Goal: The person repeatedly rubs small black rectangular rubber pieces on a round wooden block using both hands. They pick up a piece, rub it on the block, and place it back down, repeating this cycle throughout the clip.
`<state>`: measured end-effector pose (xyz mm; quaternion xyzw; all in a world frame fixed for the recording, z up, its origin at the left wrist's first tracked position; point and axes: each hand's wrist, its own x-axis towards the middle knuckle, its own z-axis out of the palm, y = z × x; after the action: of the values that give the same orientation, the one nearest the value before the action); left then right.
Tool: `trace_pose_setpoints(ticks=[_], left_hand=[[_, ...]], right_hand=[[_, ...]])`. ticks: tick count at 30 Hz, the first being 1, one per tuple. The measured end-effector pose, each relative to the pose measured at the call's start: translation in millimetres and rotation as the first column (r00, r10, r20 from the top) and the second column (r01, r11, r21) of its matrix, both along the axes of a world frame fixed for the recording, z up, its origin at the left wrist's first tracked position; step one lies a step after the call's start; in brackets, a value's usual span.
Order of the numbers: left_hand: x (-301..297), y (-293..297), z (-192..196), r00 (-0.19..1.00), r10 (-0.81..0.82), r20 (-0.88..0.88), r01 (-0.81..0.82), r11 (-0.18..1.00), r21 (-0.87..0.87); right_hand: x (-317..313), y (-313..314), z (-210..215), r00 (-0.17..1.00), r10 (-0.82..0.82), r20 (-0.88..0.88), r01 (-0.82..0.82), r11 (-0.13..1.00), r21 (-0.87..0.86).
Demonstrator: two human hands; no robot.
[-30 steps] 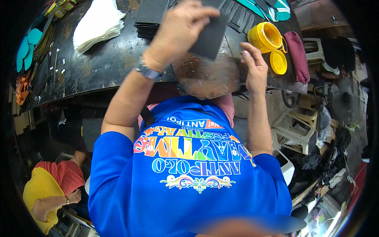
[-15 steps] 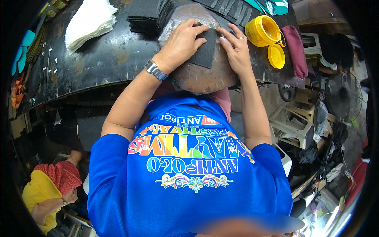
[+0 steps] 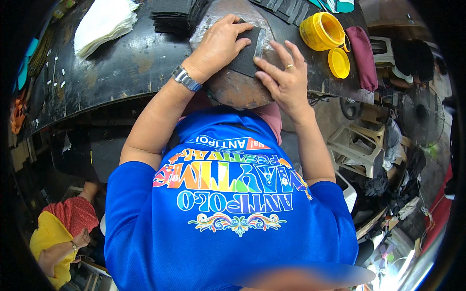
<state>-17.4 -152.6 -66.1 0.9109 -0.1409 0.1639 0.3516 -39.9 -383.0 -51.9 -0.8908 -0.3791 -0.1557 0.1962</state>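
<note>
Black sheet (image 3: pixel 244 60) x1: L hand (image 3: pixel 218 46) pressing, R hand (image 3: pixel 290 82) @ edge, both part-open; 1 yellow tub (image 3: pixel 313 36).

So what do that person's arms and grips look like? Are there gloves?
No gloves! The left grip is a bare hand with a silver-coloured metal watch at its wrist. The right grip is bare too, with a gold-coloured ring on one finger. Short, bright blue sleeves leave the forearms bare.
</note>
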Motion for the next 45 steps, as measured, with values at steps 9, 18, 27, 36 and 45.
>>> trace_pose_setpoints(ticks=[9,18,27,36,45], left_hand=[[1.0,-1.0,2.2,1.0,-0.001,0.016,0.001,1.0,-0.006],[137.9,27.4,51.8,0.968,0.082,0.238,-0.03,0.977,-0.213],[270.1,31.5,-40.4,0.97,0.204,-0.129,-0.235,0.922,-0.307],[268.2,10.6,-71.9,0.904,0.396,-0.161,-0.419,0.894,-0.157],[219.4,-15.6,-4.7,0.928,0.369,-0.053,-0.372,0.927,-0.045]], right_hand=[[-36.8,2.9,12.9,0.99,0.139,0.028,-0.137,0.989,-0.057],[7.0,7.3,-3.0,0.914,0.095,-0.394,0.236,0.665,0.708],[9.4,15.3,-16.6,0.893,0.026,-0.45,0.318,0.672,0.669],[7.3,16.9,-11.2,0.899,-0.019,-0.437,0.306,0.743,0.595],[10.4,11.2,-6.4,0.856,0.126,-0.502,0.322,0.629,0.708]])
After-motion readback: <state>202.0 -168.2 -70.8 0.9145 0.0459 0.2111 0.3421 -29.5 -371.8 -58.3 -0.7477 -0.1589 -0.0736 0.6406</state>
